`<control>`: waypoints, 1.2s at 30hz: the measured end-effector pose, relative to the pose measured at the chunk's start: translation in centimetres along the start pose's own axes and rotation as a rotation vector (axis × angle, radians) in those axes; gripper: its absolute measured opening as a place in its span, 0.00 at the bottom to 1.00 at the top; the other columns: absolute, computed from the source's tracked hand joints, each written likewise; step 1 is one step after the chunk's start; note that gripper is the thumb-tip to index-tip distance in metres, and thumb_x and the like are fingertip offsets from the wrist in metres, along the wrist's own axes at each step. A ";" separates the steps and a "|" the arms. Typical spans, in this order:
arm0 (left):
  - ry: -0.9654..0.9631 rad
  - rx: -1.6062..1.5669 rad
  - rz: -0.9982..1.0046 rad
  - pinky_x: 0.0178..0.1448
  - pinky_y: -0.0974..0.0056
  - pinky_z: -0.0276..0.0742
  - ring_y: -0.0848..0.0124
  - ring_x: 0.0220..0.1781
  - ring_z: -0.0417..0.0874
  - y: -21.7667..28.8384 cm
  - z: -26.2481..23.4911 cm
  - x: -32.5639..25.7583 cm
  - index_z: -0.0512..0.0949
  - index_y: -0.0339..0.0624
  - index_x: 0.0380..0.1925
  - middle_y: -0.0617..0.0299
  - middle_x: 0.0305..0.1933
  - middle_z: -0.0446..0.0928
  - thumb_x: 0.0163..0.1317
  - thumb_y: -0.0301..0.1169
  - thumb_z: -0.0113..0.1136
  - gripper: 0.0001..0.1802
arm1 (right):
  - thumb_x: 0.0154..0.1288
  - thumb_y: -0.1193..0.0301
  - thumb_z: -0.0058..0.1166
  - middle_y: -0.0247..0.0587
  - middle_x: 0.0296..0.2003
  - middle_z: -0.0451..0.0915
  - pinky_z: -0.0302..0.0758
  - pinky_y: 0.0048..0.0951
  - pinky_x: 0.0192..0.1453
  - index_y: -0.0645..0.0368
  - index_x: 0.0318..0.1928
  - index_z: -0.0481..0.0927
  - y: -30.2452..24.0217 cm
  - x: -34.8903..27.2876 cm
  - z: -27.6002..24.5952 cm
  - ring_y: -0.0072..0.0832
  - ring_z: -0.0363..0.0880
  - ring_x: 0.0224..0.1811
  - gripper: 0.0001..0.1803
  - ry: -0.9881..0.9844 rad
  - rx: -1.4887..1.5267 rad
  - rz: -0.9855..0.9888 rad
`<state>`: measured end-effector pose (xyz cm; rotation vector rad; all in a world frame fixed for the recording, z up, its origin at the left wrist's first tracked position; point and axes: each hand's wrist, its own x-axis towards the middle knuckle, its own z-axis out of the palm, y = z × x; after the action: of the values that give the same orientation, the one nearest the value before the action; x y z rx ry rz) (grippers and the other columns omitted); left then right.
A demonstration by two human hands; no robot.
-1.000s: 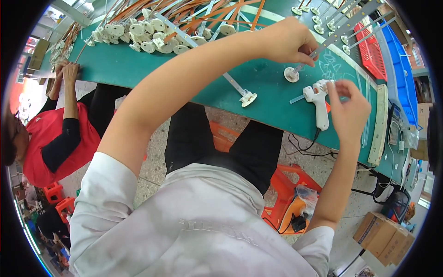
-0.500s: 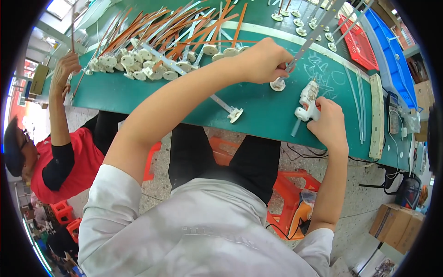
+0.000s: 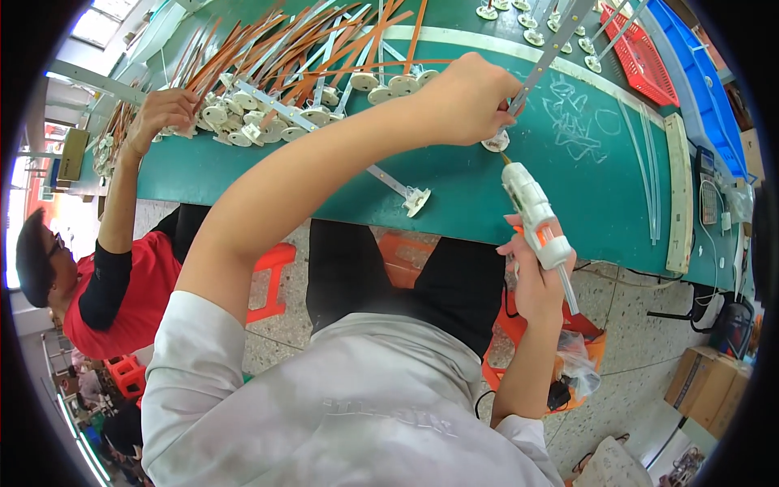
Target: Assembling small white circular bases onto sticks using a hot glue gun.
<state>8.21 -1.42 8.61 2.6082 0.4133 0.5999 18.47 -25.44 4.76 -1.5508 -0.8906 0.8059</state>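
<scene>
My left hand (image 3: 479, 97) pinches a thin grey strip dotted along its length (image 3: 545, 65) just above its round white base (image 3: 496, 143). The strip leans up and away to the right, and my fingers partly cover its lower end. My right hand (image 3: 535, 280) is wrapped round a white hot glue gun (image 3: 529, 199), a clear glue stick (image 3: 570, 292) poking out of its rear. The gun's nozzle points at the white base and is at or very close to its near edge. Beneath my left forearm lies another dotted strip with a white base (image 3: 416, 202).
At the left, orange and silver strips with white bases lie heaped (image 3: 268, 89). A co-worker's hand (image 3: 162, 118) reaches over that heap. Several upright pieces (image 3: 533, 37) stand at the back. Clear glue sticks (image 3: 649, 174), a red basket (image 3: 637, 57) and a blue tray (image 3: 706, 89) are on the right.
My right hand has lifted the glue gun off the table and turned it, bringing its nozzle to the white base. The co-worker's hand has moved right, onto the heap. My left hand keeps its grip.
</scene>
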 end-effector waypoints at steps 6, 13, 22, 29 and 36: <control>-0.061 0.028 -0.094 0.45 0.53 0.84 0.54 0.36 0.88 0.4 -0.2 -0.1 0.86 0.42 0.33 0.55 0.29 0.86 0.56 0.29 0.71 0.06 | 0.64 0.77 0.59 0.39 0.25 0.80 0.71 0.26 0.31 0.65 0.37 0.82 0.4 1.5 0.7 0.20 0.75 0.25 0.04 0.060 -0.409 -0.227; 0.004 0.048 -0.022 0.37 0.59 0.81 0.58 0.29 0.87 0.4 0.0 -0.3 0.85 0.39 0.32 0.55 0.26 0.84 0.57 0.28 0.72 0.06 | 0.63 0.77 0.58 0.38 0.24 0.80 0.71 0.26 0.31 0.65 0.36 0.81 0.3 1.6 0.9 0.20 0.75 0.25 0.03 0.007 -0.453 -0.298; -0.001 0.039 -0.027 0.37 0.59 0.82 0.58 0.29 0.87 0.2 0.2 -0.2 0.85 0.38 0.32 0.55 0.26 0.84 0.57 0.28 0.72 0.06 | 0.60 0.77 0.58 0.47 0.21 0.76 0.73 0.36 0.29 0.65 0.35 0.78 0.2 2.7 1.3 0.39 0.77 0.21 0.05 0.004 -0.369 -0.208; -0.008 0.034 -0.022 0.37 0.60 0.82 0.59 0.29 0.87 0.0 0.2 -0.1 0.86 0.39 0.34 0.55 0.26 0.85 0.57 0.27 0.72 0.06 | 0.61 0.76 0.58 0.47 0.21 0.76 0.72 0.36 0.28 0.66 0.34 0.76 0.5 2.9 1.0 0.40 0.77 0.20 0.06 -0.014 -0.333 -0.175; -0.015 0.044 -0.026 0.36 0.60 0.81 0.59 0.29 0.87 0.1 0.0 0.0 0.86 0.39 0.33 0.55 0.25 0.84 0.56 0.27 0.72 0.07 | 0.60 0.77 0.58 0.47 0.19 0.73 0.72 0.36 0.28 0.65 0.32 0.74 0.5 2.9 1.2 0.42 0.75 0.19 0.06 -0.007 -0.309 -0.177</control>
<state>8.22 -1.52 8.63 2.6430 0.4598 0.5683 18.87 -22.35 3.96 -1.7051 -1.1825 0.5657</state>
